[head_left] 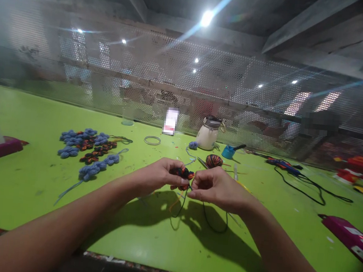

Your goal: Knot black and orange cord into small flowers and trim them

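Note:
My left hand (162, 176) is closed around a small crocheted flower piece (184, 173) in dark and orange yarn, above the green table. Close beside it, my right hand (215, 187) pinches a dark yarn strand (207, 218) near the flower's edge. This strand hangs down in loops below both hands, and a thin orange yarn end dangles from the flower too. Just behind my right hand lies a ball of multicoloured yarn (214, 160). Fingers partly hide the flower, and whether a needle or hook is in my right hand does not show.
Blue crocheted flowers (68, 152) and dark-orange ones (99, 152) lie left. Further back are a ring (152, 140), a phone (170, 121), a lidded cream jar (207, 134) and a teal container (229, 152). Cables (295, 173) and a purple power strip (350, 239) lie right.

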`<state>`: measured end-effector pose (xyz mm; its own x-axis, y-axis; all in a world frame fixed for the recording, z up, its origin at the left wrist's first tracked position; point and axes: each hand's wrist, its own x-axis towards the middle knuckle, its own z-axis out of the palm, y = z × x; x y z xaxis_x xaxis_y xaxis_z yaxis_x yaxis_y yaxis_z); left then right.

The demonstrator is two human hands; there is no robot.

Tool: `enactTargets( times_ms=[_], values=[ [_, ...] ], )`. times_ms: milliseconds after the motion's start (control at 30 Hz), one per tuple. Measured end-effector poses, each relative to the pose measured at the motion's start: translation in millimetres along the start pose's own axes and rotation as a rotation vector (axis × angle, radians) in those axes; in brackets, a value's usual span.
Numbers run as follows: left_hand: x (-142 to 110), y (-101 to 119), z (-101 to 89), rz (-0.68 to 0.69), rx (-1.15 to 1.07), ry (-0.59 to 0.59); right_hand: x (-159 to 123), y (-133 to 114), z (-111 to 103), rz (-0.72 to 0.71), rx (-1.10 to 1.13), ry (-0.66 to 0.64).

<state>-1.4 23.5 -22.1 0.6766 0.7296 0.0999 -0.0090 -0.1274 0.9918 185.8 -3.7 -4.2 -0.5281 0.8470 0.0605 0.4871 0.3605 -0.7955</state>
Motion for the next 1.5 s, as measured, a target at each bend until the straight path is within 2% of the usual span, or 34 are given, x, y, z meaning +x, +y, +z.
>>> enactTargets(
  times_ms=[100, 300, 400, 700, 1000, 1200, 1367, 1500],
  values=[
    [0.2, -1.5, -1.0, -0.012, 0.007, -0.027, -1.6, -0.8, -0.6, -0.019, 0.004, -0.005],
    [-0.9, 0.3, -0.7, -0.031, -0.044, -0.054, -5.0, -6.3, 1.0, -0.041, -0.212, 0.062],
    [-1.4, 1.8, 0.4, -0.051, -0.064, -0.049, -5.1, -5.3, 1.2, -0.048, -0.228, 0.079],
    [-1.8, 3.0, -1.8, -0.049, -0.11, -0.059, 1.1, 1.4, 4.9, -0.006, -0.002, 0.212],
    [-0.2, 1.4, -5.3, -0.077, -0.202, -0.061, -0.2, -3.5, 8.1, -0.022, -0.072, 0.29],
    [2.6, -2.1, -4.3, -0.114, -0.39, -0.067, 4.6, 1.5, 10.4, 0.009, 0.182, 0.279],
    [3.2, -1.9, -2.3, -0.137, -0.459, -0.047, 8.7, 4.0, 19.0, -0.039, 0.159, 0.474],
    [3.7, -2.5, -3.2, -0.173, -0.492, -0.016, 11.6, 9.0, 28.0, -0.006, 0.263, 0.576]
  ],
)
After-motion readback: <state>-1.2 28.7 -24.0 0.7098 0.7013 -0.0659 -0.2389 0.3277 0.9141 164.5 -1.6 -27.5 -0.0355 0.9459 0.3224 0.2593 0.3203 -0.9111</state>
